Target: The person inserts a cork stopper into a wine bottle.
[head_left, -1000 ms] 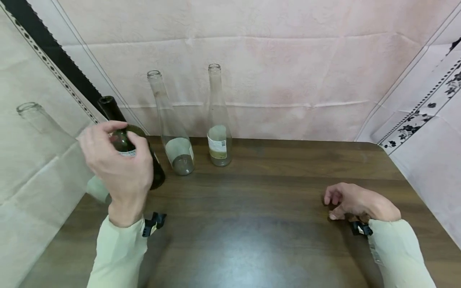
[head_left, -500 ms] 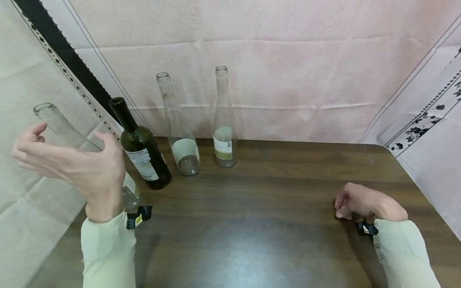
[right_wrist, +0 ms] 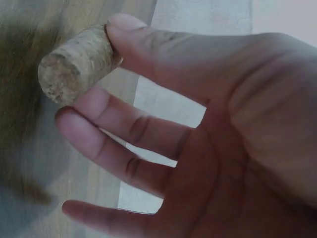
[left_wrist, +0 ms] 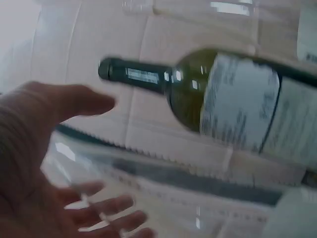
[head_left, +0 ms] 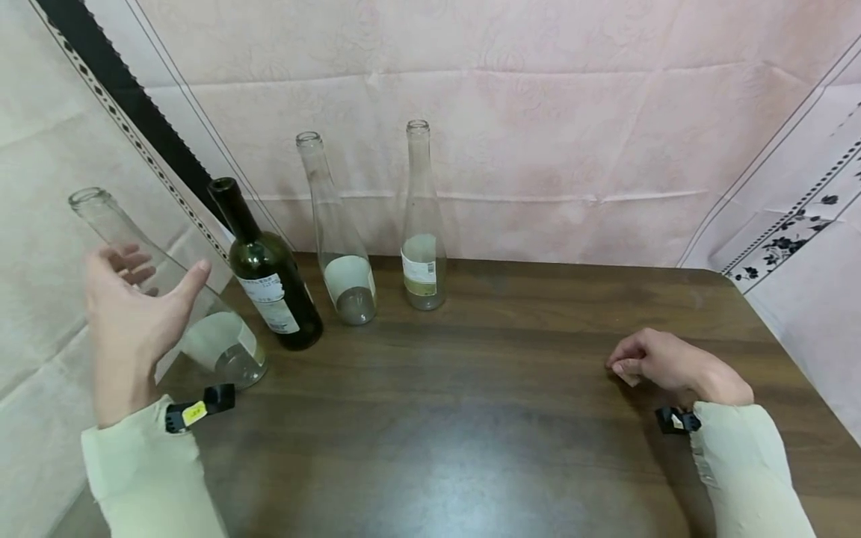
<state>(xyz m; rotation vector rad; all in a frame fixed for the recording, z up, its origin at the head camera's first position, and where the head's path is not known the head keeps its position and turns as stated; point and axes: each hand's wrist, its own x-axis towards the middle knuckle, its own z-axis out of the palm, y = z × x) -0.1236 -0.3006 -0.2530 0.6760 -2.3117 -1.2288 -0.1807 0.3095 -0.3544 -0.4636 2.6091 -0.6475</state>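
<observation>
My left hand (head_left: 134,321) is spread at the far left, beside the upper body of a clear glass bottle (head_left: 218,336). Its thumb stands away from the glass, and its fingers show through the bottle in the left wrist view. Just right of that bottle stands a dark green wine bottle (head_left: 272,284) with a white label, its neck uncorked. On the right, my right hand (head_left: 679,366) hovers low over the table. A cork (right_wrist: 79,62) is pinched there between the thumb and fingers, with the little finger held apart.
Two more clear bottles, a left one (head_left: 346,276) and a right one (head_left: 422,261), stand by the back edge of the brown wooden table (head_left: 457,418). A pale cloth (head_left: 538,149) hangs behind, and cloth sides rise at left and right.
My left hand has left the dark green bottle, swung left, and come to the leftmost clear bottle. The right hand stays in nearly the same place, still pinching the cork.
</observation>
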